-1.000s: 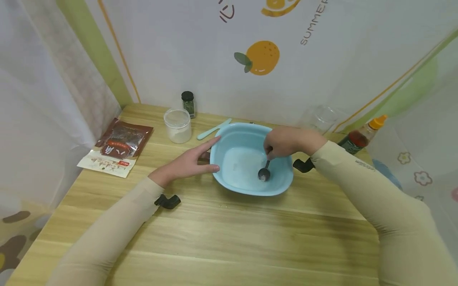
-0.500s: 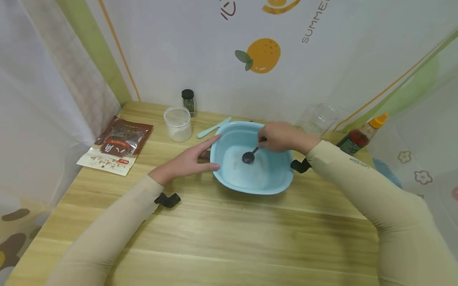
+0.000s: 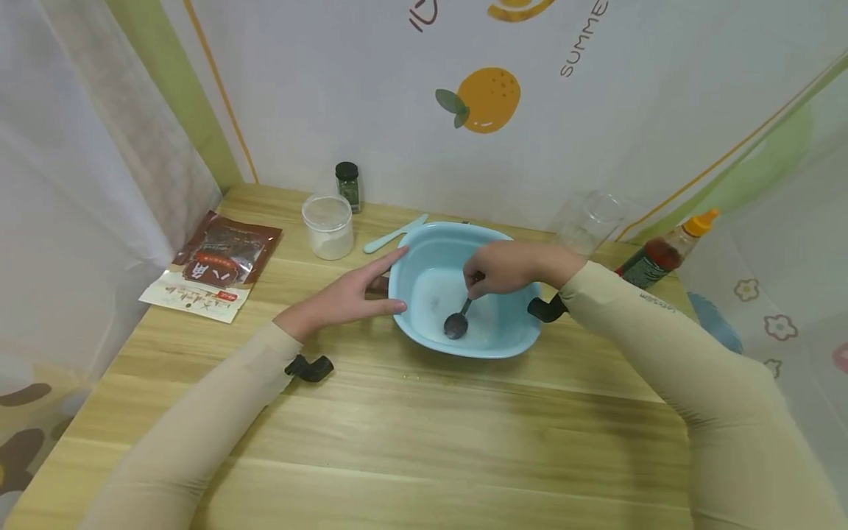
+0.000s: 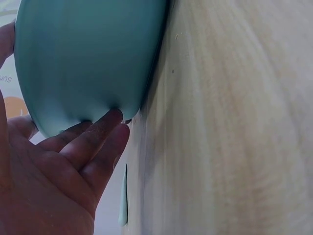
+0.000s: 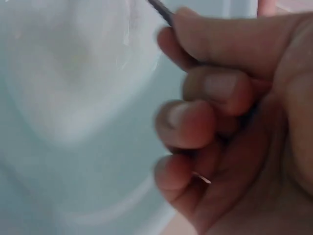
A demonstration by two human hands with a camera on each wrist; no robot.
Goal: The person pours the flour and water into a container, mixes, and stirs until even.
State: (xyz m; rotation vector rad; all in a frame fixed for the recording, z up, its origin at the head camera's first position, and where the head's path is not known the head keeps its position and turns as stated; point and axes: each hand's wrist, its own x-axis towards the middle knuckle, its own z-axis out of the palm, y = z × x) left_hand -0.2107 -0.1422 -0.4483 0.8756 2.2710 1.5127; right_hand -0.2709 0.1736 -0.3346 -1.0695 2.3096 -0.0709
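Observation:
A light blue basin stands on the wooden table, with a little whitish liquid visible at its bottom. My left hand steadies its left side, fingers spread and nearly straight; in the left wrist view the fingertips press the outer wall. Inside the basin, my right hand pinches the handle of a dark spoon, whose bowl points down toward the basin's floor near the front. The right wrist view shows the thumb and forefinger on the thin handle, other fingers curled; the spoon's bowl is outside that view.
Behind the basin lies a pale green spatula-like utensil. To its left stand a clear jar of white powder and a black-capped spice jar. A brown seasoning packet lies far left. A clear glass and a yellow-capped bottle are at right.
My right hand has moved the spoon leftward through the basin, back and then toward the front. The left hand keeps its place on the basin's side.

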